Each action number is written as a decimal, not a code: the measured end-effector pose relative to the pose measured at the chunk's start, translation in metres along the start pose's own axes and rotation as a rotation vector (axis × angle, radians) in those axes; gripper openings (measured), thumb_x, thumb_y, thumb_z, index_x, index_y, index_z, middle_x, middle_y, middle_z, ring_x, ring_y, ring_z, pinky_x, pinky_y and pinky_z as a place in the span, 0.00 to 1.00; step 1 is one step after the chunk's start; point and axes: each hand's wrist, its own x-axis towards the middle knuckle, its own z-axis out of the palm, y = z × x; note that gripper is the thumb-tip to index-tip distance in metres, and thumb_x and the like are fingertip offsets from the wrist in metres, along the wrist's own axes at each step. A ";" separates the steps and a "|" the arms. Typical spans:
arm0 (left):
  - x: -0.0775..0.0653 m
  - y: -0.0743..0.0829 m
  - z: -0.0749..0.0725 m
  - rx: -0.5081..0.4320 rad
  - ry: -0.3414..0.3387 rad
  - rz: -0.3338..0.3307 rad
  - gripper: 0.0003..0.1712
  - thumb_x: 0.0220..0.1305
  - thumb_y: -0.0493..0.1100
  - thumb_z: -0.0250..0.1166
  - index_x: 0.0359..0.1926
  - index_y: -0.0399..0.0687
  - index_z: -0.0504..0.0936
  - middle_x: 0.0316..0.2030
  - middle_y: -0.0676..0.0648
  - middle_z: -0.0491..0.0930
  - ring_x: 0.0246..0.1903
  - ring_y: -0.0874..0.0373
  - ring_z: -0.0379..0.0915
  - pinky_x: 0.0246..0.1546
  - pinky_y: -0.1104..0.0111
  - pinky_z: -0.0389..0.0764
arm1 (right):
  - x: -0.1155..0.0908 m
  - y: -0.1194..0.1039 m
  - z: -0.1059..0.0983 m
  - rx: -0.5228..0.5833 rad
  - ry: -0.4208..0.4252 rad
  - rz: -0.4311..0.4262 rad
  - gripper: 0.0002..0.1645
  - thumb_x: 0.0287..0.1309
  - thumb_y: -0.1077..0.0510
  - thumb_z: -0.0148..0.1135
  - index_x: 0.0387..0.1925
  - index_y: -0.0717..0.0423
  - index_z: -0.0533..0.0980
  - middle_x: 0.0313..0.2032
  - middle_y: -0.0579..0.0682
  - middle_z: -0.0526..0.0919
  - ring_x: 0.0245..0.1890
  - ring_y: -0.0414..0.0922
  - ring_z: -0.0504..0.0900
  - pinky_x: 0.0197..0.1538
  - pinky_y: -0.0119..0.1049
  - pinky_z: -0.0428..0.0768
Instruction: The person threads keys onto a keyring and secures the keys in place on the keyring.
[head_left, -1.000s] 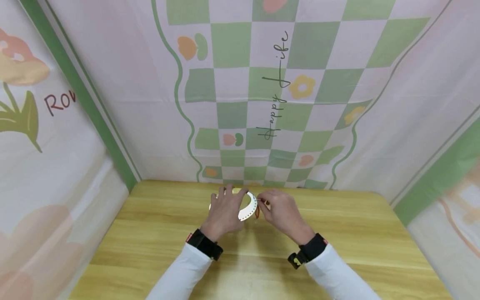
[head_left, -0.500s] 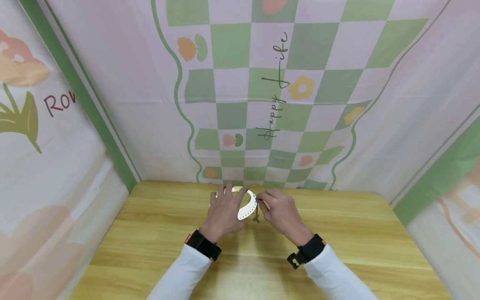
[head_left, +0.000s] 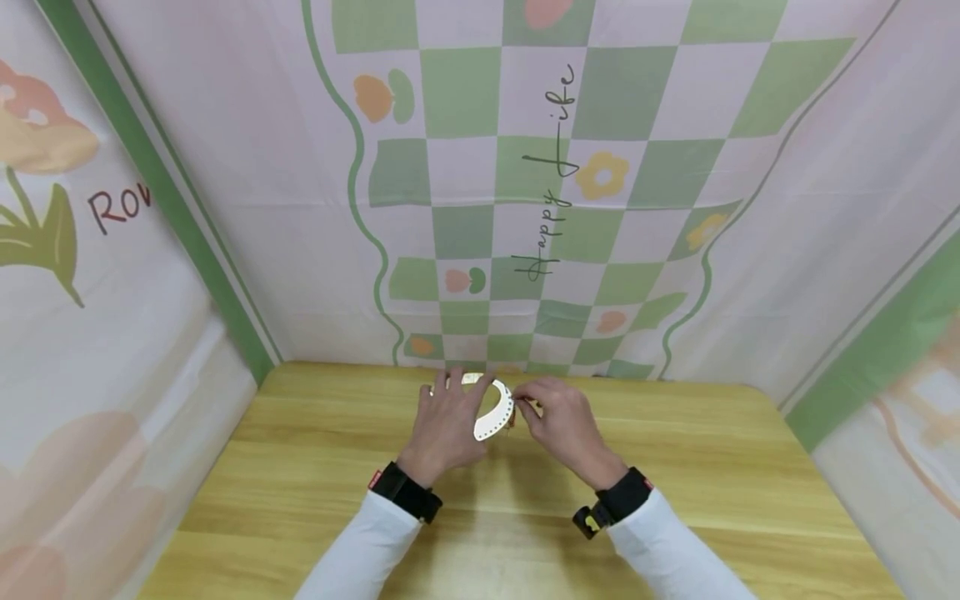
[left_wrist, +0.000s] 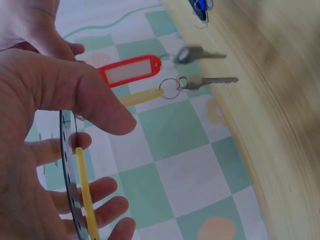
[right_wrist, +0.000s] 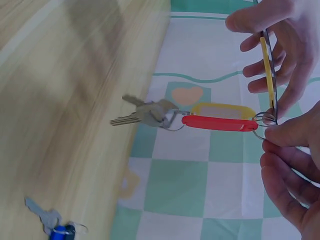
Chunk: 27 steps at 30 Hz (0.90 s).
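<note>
My left hand (head_left: 447, 425) holds a pale curved plate (head_left: 495, 421) with a row of small holes along its outer edge. Seen edge-on in the left wrist view, it stands between thumb and fingers, with a yellow strip (left_wrist: 86, 190) alongside. At the plate's right edge, my right hand (head_left: 561, 421) pinches a thin metal ring (right_wrist: 260, 131) between thumb and fingers. From there extend a red key tag (right_wrist: 220, 123) and a yellow key tag (right_wrist: 225, 108), each carrying a key. Whether the ring passes through a hole cannot be made out.
Another key (right_wrist: 42, 215) with a blue tag (right_wrist: 59, 232) lies on the wooden table (head_left: 315, 450). Behind the table hangs a green and white checked cloth (head_left: 465, 233). More printed cloth (head_left: 90, 350) closes off the left side.
The key tags beneath my right fingertips have swung and turned. My right hand stays at the plate's edge with only slight finger movement; my left hand keeps its hold on the plate.
</note>
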 end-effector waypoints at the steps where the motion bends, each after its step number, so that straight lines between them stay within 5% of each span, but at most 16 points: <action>1: 0.000 0.000 0.000 0.002 0.000 0.002 0.57 0.37 0.49 0.81 0.73 0.59 0.68 0.59 0.36 0.70 0.59 0.38 0.66 0.49 0.44 0.74 | 0.001 0.000 0.000 -0.013 0.006 -0.024 0.10 0.47 0.68 0.78 0.31 0.55 0.86 0.31 0.47 0.87 0.31 0.44 0.85 0.32 0.39 0.82; 7: -0.001 -0.001 -0.001 -0.045 -0.058 0.003 0.52 0.39 0.48 0.81 0.69 0.59 0.72 0.57 0.37 0.71 0.54 0.39 0.69 0.44 0.46 0.76 | 0.004 0.002 -0.002 -0.011 -0.061 -0.065 0.10 0.47 0.69 0.78 0.31 0.55 0.86 0.31 0.46 0.85 0.32 0.45 0.84 0.32 0.39 0.82; 15: -0.002 -0.003 -0.003 -0.136 -0.128 -0.001 0.49 0.43 0.42 0.78 0.70 0.59 0.72 0.56 0.37 0.71 0.50 0.41 0.69 0.39 0.50 0.75 | 0.007 0.005 -0.007 0.127 -0.216 0.074 0.09 0.54 0.69 0.74 0.36 0.55 0.86 0.36 0.47 0.87 0.34 0.42 0.84 0.34 0.33 0.81; 27: -0.002 -0.002 -0.003 -0.158 -0.146 -0.007 0.49 0.42 0.41 0.77 0.70 0.58 0.72 0.56 0.37 0.71 0.50 0.41 0.69 0.40 0.50 0.76 | 0.004 0.008 -0.006 0.202 -0.213 0.115 0.11 0.53 0.71 0.73 0.35 0.54 0.86 0.35 0.46 0.86 0.33 0.41 0.84 0.35 0.36 0.83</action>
